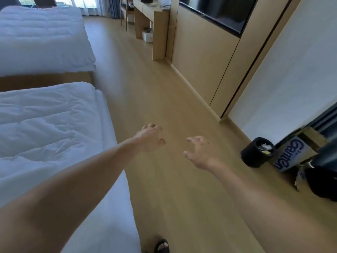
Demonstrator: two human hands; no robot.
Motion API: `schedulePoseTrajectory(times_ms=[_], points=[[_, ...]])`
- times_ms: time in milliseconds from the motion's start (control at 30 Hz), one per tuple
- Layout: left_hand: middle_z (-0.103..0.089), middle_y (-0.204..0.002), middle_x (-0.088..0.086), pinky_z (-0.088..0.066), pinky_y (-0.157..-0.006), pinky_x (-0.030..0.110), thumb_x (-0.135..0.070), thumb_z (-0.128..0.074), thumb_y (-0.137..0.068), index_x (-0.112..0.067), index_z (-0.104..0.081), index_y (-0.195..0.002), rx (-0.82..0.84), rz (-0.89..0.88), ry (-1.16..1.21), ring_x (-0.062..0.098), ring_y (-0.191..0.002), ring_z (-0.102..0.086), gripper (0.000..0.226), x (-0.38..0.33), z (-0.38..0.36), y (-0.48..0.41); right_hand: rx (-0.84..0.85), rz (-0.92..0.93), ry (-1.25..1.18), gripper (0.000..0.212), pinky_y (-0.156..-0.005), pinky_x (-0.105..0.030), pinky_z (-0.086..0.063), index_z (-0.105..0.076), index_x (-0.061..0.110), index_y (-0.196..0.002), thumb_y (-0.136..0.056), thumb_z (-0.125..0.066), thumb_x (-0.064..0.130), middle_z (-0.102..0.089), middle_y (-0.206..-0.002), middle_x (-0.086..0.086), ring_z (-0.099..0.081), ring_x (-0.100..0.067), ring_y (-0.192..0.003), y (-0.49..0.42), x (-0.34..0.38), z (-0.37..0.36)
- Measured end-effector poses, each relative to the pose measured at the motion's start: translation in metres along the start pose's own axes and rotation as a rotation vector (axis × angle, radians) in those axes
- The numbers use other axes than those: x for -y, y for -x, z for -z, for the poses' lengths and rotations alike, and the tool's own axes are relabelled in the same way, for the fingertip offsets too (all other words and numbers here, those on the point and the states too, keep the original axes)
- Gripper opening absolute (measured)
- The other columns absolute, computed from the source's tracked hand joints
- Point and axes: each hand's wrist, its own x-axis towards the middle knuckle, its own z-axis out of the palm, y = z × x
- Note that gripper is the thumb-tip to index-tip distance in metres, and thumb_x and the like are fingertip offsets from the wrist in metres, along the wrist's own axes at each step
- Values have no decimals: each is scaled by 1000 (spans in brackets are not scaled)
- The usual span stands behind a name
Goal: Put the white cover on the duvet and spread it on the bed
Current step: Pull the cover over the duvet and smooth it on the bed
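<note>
Hovering over the floor with left hand and right hand apart, empty, fingers loosely curled, duvet lying leftward, stretching lengthwise along the bed's floor-side edge, nearer the left hand.

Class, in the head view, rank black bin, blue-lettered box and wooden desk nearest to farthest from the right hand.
1. black bin, floor, right of the right hand
2. blue-lettered box, just behind the bin
3. wooden desk, far ahead

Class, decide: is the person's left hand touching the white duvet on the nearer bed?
Apart. In the head view the left hand hangs empty over the wooden floor, bare floor showing all round it, clear of the duvet.
</note>
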Motion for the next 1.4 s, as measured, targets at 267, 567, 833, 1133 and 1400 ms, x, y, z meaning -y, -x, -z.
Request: schedulePoseTrajectory(times_ms=[267, 567, 833, 1133, 1400], points=[[-30, -156, 2, -35, -111, 42, -40, -57, -92, -25, -33, -151, -99, 119, 20, 25, -143, -27, 65, 20, 78, -144, 5, 165, 44, 62, -115, -30, -24, -39, 24, -150, -94, -57, 45, -34, -153, -5, -32, -25, -141, -186, 19, 65], [-29, -158, 4, -32, -115, 43, -40, -59, -93, -24, -34, -151, -220, 361, 66, 26, -144, -27, 65, 99, 166, -310, 88, 400, 75, 59, -118, -33, -23, -41, 27, -148, -94, -61, 40, -31, -153, -3, -27, -26, -142, -426, 97, 117], [-35, -155, 4, -35, -111, 40, -36, -61, -93, -18, -39, -149, -337, 624, 163, 24, -140, -34, 63, 237, 244, -383, 205, 725, 138, 57, -116, -33, -28, -42, 31, -146, -93, -60, 38, -30, -154, 3, -28, -23, -141, -598, 260, 126], [-35, -155, 3, -35, -112, 38, -32, -59, -91, -19, -40, -148, -380, 717, 203, 22, -141, -33, 60, 407, 352, -490, 254, 824, 151, 53, -109, -37, -32, -39, 36, -146, -95, -53, 37, -30, -152, 10, -25, -20, -142, -770, 445, 116], [-32, -156, 3, -33, -115, 42, -37, -57, -92, -20, -36, -150, -385, 795, 189, 22, -143, -30, 64, 534, 442, -599, 284, 950, 214, 59, -111, -35, -29, -36, 33, -149, -94, -57, 42, -30, -153, 8, -25, -20, -141, -918, 584, 122]])
